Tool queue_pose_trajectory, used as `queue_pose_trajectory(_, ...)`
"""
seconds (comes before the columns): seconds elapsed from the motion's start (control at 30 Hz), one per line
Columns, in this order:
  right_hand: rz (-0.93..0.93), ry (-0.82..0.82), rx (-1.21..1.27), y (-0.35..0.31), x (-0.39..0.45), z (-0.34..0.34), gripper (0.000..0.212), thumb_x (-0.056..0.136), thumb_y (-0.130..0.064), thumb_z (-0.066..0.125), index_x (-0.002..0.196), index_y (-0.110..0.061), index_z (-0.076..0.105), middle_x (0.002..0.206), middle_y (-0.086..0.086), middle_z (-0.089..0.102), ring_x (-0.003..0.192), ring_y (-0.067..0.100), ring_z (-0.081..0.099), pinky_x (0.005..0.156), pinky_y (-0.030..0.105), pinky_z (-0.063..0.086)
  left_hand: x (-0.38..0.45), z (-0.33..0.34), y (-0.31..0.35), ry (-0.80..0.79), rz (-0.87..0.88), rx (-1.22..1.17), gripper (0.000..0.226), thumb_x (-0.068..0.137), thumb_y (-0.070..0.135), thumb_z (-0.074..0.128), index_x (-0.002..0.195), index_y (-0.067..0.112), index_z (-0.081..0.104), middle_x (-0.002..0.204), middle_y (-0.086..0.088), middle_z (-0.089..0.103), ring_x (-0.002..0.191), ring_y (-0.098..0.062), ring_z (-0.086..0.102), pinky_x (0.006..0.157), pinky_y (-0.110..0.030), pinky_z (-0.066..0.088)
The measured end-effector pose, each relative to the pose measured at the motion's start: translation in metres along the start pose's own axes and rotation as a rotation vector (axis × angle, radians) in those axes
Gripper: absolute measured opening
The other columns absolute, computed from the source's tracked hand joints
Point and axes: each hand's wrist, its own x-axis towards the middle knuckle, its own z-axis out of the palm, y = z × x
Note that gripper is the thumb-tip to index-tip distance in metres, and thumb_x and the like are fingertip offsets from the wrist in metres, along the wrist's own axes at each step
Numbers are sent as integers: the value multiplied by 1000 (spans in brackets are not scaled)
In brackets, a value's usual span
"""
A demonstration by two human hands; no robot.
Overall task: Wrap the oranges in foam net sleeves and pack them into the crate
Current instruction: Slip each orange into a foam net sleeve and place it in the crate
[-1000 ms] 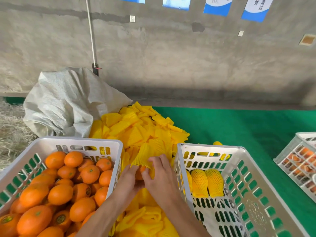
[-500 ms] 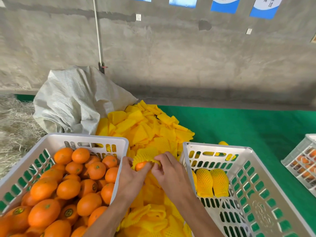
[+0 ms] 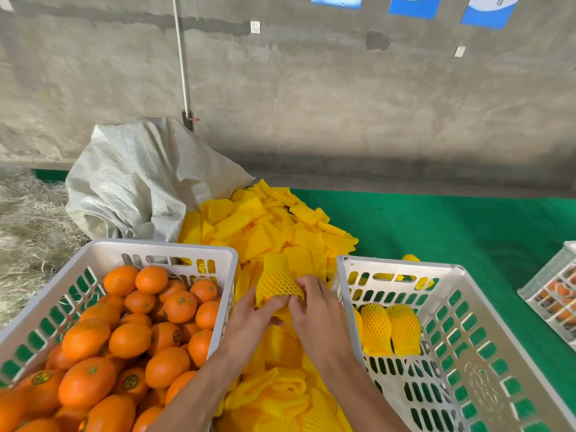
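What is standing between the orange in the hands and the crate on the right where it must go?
Only that crate's near-left wall; the sleeved orange, held by the left hand and right hand, must go over it. Inside, the floor before the wrapped oranges is bare.

Floor cover: green mat (image 3: 452, 232), spread up to the concrete wall's foot.
Left front: white crate (image 3: 103, 254) of bare oranges (image 3: 131, 338).
Right front: white crate (image 3: 486, 307), three netted oranges (image 3: 389, 328) at its far end.
Between crates: heap of yellow foam net sleeves (image 3: 268, 222).
Behind left crate: crumpled white woven sack (image 3: 140, 179).
Far left: dry straw (image 3: 28, 232).
Right edge: third crate (image 3: 558, 291), partly cut off.
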Motion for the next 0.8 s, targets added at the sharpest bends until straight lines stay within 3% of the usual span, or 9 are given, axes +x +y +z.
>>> queue_pose_trajectory(0.1, -41, -12, 18, -2, -1, -1, 24, 100, -30, 57, 121, -18, 60, 116, -1, 64, 96, 16, 62, 79, 33, 52, 2, -1, -2, 102, 33, 17, 44, 84, 33, 80, 120, 11, 68, 108, -10, 76, 99, -23, 75, 80, -41, 63)
queue_pose_trajectory(0.2, -147, -18, 3, -4, -3, -1, 18, 93, -30, 63, 103, -16, 62, 94, -2, 64, 74, 10, 51, 63, 30, 45, 2, -2, -8, 193, -3, 7, 25, 99, 14, 66, 120, 2, 60, 103, -12, 71, 92, -18, 72, 76, -34, 61)
queue_pose_trajectory(0.27, -177, -11, 16, -4, -4, -1, 19, 90, -33, 62, 100, -17, 61, 90, -5, 63, 70, 8, 51, 61, 32, 49, 2, -4, -11, 260, 41, 98, 27, 98, 15, 67, 122, 10, 57, 110, -9, 69, 99, -21, 70, 79, -28, 59)
queue_pose_trajectory(0.33, -151, -12, 78, 0, -5, 1, 27, 90, -44, 53, 107, -24, 59, 98, -10, 63, 75, 6, 58, 67, 31, 54, 1, -5, -10, 296, 158, 179, 41, 93, 11, 73, 126, 21, 51, 117, -3, 66, 107, -19, 67, 79, -22, 56)
queue_pose_trajectory(0.43, -25, -21, 204, 3, -6, 3, 51, 92, -70, 36, 127, -36, 51, 119, -15, 63, 91, -3, 60, 78, 25, 57, -2, -5, -7, 268, 345, 219, 64, 85, 0, 80, 134, 25, 48, 128, 4, 61, 114, -13, 64, 90, -30, 57)
queue_pose_trajectory(0.5, 72, -51, 273, 0, -6, 5, 72, 84, -89, 32, 139, -44, 39, 134, -14, 58, 109, 2, 59, 90, 32, 56, -4, -3, -8, 217, 397, 296, 78, 80, -9, 79, 143, 26, 47, 139, 12, 55, 128, -9, 57, 103, -31, 52)
queue_pose_trajectory(0.63, 181, 17, 401, -3, -3, 0, 93, 74, -89, 55, 150, -45, 24, 148, -12, 43, 134, 11, 44, 105, 35, 48, -11, 7, -8, -13, 481, 384, 82, 92, 10, 75, 157, 36, 34, 158, 22, 38, 144, -6, 44, 109, -24, 47)
queue_pose_trajectory(0.73, 157, 150, 447, 5, 5, -15, 85, 78, -79, 63, 147, -44, 30, 141, -23, 44, 127, -4, 41, 94, 7, 40, -14, 12, -10, -123, 496, 440, 87, 92, 26, 74, 160, 42, 23, 161, 22, 34, 139, -7, 51, 102, -21, 52)
queue_pose_trajectory(0.8, 171, 235, 492, 15, 13, -29, 81, 77, -75, 67, 144, -44, 33, 137, -23, 48, 121, -2, 46, 88, 7, 40, -14, 12, -14, -103, 495, 494, 81, 93, 35, 71, 159, 43, 25, 156, 22, 40, 132, -9, 57, 92, -26, 59)
